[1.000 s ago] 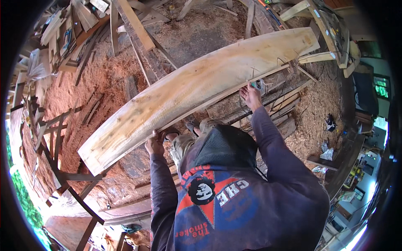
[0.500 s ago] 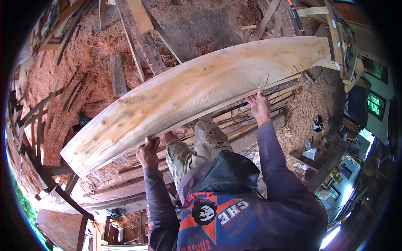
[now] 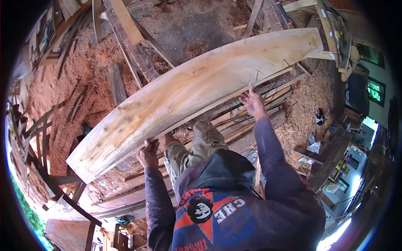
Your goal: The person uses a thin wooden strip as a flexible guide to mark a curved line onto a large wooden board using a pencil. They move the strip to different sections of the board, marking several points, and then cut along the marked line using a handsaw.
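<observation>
Where bare, wkshp flr (image 3: 194, 32) dk beyond plank (image 3: 184, 92)

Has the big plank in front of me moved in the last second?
Yes, the plank looks shifted toward you: more of the grey board beyond its far edge shows now.

bold white block capitals (image 3: 229, 210) stand on the back of the dark hooded top (image 3: 276, 221), right of a red star (image 3: 206, 228). red lettering (image 3: 197, 193) arcs near the hood; smaller red lettering (image 3: 196, 246) runs out of view below. red print (image 3: 147, 221) edging the left sleeve (image 3: 158, 201) is unreadable.
</observation>
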Action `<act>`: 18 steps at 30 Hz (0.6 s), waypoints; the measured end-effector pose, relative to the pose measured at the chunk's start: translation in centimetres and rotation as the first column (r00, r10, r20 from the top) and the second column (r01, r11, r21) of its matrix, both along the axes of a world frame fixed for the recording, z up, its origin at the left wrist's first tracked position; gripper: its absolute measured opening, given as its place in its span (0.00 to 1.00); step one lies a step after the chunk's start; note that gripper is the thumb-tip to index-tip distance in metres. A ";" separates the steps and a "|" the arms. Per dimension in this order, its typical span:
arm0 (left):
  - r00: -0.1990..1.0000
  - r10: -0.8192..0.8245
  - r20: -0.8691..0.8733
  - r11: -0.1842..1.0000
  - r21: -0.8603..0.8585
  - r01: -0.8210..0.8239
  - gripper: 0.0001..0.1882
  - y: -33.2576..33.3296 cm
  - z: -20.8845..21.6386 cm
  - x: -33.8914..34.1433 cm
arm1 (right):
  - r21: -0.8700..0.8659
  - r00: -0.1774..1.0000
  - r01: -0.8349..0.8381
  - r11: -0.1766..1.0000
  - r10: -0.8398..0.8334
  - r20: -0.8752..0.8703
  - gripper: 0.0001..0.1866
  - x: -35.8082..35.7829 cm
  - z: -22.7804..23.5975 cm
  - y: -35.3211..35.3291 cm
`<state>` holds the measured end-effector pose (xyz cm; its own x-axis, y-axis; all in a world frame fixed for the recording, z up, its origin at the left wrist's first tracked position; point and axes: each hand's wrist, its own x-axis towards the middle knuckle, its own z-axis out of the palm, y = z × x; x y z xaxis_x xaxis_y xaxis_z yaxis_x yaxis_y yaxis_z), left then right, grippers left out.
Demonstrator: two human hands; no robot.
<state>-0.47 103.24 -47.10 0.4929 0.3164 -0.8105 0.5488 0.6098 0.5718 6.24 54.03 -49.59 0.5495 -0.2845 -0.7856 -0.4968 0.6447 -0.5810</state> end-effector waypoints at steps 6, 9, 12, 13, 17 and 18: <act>0.998 -0.057 0.028 0.998 -0.015 0.058 0.11 -0.6 -0.6 -0.5 | -0.085 0.998 0.025 0.996 -0.020 0.058 0.08 -0.7 0.1 -1.3; 0.999 -0.031 0.008 0.999 -0.009 0.031 0.12 -0.9 -1.5 0.0 | -0.211 0.999 0.028 0.977 -0.021 0.035 0.11 -0.9 1.3 -1.2; 0.999 -0.044 0.026 0.999 0.004 0.044 0.13 -0.1 -1.8 0.0 | -0.340 1.000 0.013 0.940 -0.007 0.017 0.15 -1.5 0.7 -1.3; 0.998 -0.054 0.037 0.998 0.016 0.054 0.14 0.6 -1.7 -0.1 | -0.338 0.999 -0.035 0.940 0.040 0.007 0.16 -2.1 0.0 -1.1; 0.488 -0.674 -0.555 0.128 0.563 0.817 0.20 3.2 -2.8 1.2 | -0.498 0.980 -0.162 0.852 0.200 0.023 0.16 -4.2 -2.8 -1.9; 0.379 -0.665 -0.643 -0.010 0.516 0.857 0.23 1.2 -2.8 2.2 | -0.661 0.949 -0.241 0.711 0.316 -0.006 0.16 -5.7 -3.4 -3.9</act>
